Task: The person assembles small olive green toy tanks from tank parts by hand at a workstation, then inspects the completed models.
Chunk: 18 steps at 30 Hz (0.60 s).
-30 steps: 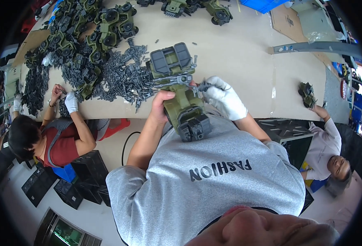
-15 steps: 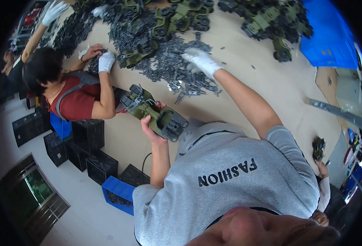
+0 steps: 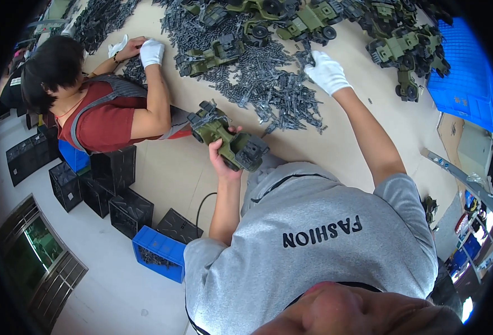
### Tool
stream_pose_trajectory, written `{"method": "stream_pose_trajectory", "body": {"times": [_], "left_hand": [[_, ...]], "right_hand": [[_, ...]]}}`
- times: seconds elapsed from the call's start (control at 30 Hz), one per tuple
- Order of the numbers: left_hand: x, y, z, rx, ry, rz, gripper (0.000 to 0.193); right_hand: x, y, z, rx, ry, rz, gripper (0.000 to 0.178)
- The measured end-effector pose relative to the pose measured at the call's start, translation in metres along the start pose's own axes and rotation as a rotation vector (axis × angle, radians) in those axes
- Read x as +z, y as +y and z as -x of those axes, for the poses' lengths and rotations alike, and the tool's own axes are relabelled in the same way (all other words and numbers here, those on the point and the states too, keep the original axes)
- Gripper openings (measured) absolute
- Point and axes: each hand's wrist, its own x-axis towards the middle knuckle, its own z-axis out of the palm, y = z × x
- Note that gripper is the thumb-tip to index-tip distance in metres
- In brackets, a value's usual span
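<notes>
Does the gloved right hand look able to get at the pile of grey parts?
Probably yes: the right hand is just beside the pile of grey parts, and nothing visible stands between them.

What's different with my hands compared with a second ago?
Your right hand left the toy car and reached forward to the right side of the parts pile; whether it grips anything is unclear. The car tilts further left. Your left hand still holds it.
</notes>
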Motion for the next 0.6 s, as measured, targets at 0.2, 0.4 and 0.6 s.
{"method": "stream_pose_trajectory", "body": {"times": [0.2, 0.4, 0.6], "left_hand": [[0.076, -0.04, -0.002, -0.078, -0.143, -0.157, 0.04], [0.142, -0.101, 0.035, -0.19, -0.208, -0.312, 0.043], [0.15, -0.144, 0.059, -0.24, -0.278, -0.415, 0.043]], "right_hand": [[-0.08, 0.007, 0.103, 0.593, -0.504, -1.762, 0.022], [-0.16, -0.01, 0.21, 0.41, -0.283, -1.559, 0.049], [-0.181, 0.01, 0.26, 0.302, -0.175, -1.517, 0.054]]}}
